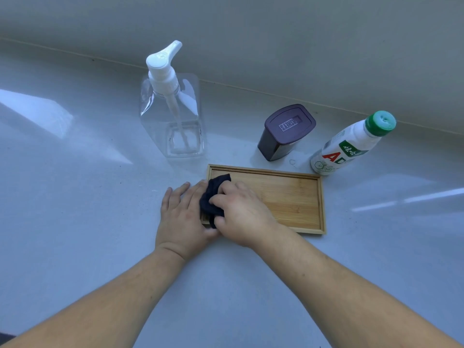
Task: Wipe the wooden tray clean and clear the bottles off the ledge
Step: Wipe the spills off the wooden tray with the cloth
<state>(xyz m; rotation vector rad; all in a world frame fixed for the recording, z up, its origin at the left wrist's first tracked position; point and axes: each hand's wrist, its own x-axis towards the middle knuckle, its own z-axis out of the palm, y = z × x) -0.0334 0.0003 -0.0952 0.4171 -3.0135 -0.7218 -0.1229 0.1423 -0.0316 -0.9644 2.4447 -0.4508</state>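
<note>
A shallow wooden tray (291, 197) lies flat on the pale ledge (75, 222). My right hand (241, 209) presses a crumpled dark cloth (213, 194) onto the tray's left end. Flat beside the tray's left edge rests my left hand (183, 217), fingers spread, partly under the cloth. Behind the tray stand a clear pump bottle (173, 114) with a white pump head, a dark brown container (283, 134) with a flat lid, and a white bottle (349, 144) with a green cap and a red and green label.
A grey wall (276, 33) rises right behind the ledge, close to the three bottles. A few water drops (293, 162) lie between the brown container and the white bottle. Bright light streaks cross the ledge at left and right.
</note>
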